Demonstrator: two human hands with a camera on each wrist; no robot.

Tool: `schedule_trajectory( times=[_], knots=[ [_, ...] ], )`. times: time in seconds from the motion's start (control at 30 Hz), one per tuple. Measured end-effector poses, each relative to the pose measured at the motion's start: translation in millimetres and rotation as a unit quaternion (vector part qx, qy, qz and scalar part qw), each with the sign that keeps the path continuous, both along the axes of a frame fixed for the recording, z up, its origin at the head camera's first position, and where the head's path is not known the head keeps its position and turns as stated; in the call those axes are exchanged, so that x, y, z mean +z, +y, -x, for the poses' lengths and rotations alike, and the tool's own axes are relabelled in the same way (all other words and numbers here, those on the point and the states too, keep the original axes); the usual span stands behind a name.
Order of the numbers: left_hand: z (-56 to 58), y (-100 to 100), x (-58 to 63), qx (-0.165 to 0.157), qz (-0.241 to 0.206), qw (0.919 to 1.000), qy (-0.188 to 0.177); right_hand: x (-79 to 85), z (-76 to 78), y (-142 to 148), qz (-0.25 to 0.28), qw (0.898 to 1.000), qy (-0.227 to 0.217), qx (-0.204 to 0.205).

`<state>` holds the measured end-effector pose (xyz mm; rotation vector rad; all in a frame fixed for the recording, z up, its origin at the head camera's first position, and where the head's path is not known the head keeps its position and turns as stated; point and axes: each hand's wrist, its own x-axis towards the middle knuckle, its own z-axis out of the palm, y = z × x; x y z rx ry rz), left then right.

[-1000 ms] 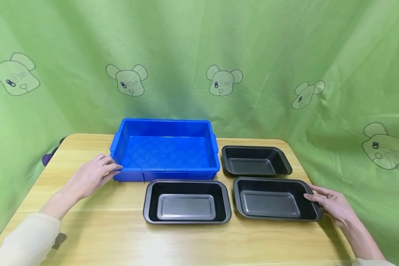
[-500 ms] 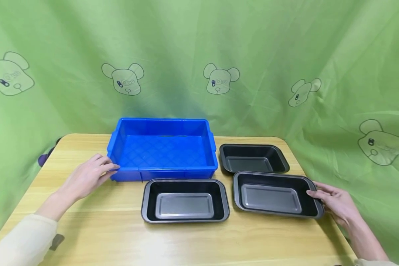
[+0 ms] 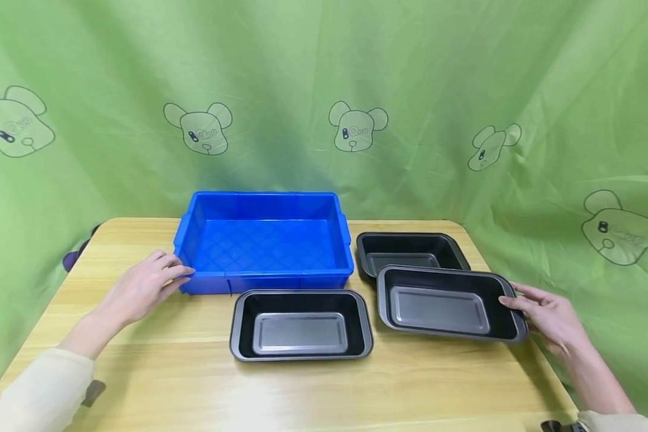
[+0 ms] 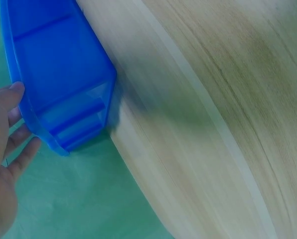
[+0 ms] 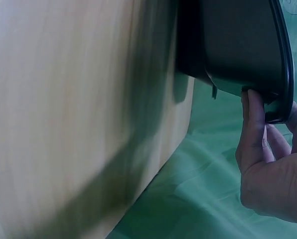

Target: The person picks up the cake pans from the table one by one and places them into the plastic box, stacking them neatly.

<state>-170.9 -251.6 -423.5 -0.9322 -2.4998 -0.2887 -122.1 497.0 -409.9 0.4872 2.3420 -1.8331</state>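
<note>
In the head view my right hand [image 3: 553, 318] pinches the right end of a dark loaf pan [image 3: 439, 309], thumb on the inner side of the rim. The right wrist view shows fingers under that end, and the pan [image 5: 243, 45] raised off the table. It tilts a little and overlaps the front of another loaf pan [image 3: 448, 249] at the back right. My left hand [image 3: 146, 285] holds the near left corner of a blue plastic bin [image 3: 288, 283]. In the left wrist view its thumb lies on the bin's rim [image 4: 24, 107], the other fingers against the outside.
A third loaf pan [image 3: 301, 332] sits on the wooden table [image 3: 313, 396], just in front of the bin. Green cloth [image 3: 281, 72] with bear-head drawings hangs behind and along both sides. The right table edge runs beneath my right forearm.
My right hand has lifted the loaf pan and moved it slightly away from me, so it now covers part of the back pan. The left hand stays at the bin's corner.
</note>
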Motion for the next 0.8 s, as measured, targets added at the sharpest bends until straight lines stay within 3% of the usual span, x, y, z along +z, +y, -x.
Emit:
schedule_trajectory(
  times=[0.37, 0.8],
  knots=[
    [1.6, 2, -3.2, -0.001, 0.002, 1.0000, 0.002, 21.4, 15.6, -15, 0.043, 0.998, 0.041, -0.003],
    [-0.2, 0, -0.6, 0.004, 0.004, 1.0000, 0.001, 42.5, 29.8, -39, 0.076, 0.996, 0.051, 0.012]
  ],
)
